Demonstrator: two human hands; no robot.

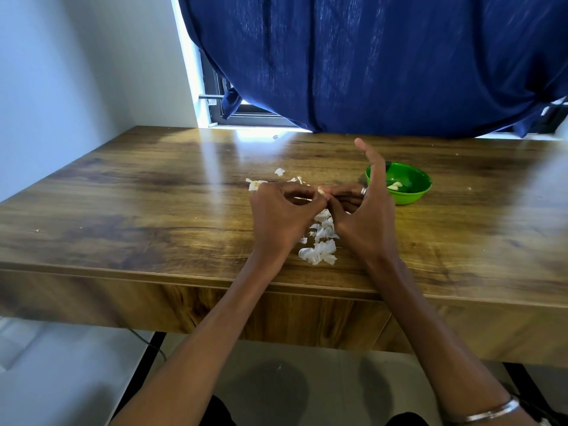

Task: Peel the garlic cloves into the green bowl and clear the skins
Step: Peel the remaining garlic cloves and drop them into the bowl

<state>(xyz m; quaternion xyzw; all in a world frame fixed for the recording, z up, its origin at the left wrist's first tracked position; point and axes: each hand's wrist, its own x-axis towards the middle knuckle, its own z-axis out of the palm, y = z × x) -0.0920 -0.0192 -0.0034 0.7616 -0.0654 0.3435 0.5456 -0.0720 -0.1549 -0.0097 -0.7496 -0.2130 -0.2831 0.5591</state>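
My left hand (281, 215) and my right hand (367, 210) meet above the wooden table, and both pinch a small garlic clove (321, 191) between their fingertips. The right hand's forefinger sticks straight up, and a ring shows on one of its fingers. A pile of white garlic skins (321, 241) lies on the table under and between my hands, with more skins (255, 183) just beyond the left hand. The green bowl (408, 192) stands to the right, behind my right hand, with a few peeled cloves (395, 186) in it.
The wooden table (138, 210) runs wide to the left and right, with its front edge close to me. A dark blue curtain (368, 63) hangs behind it over a window. Small skin scraps (275, 137) lie near the back edge.
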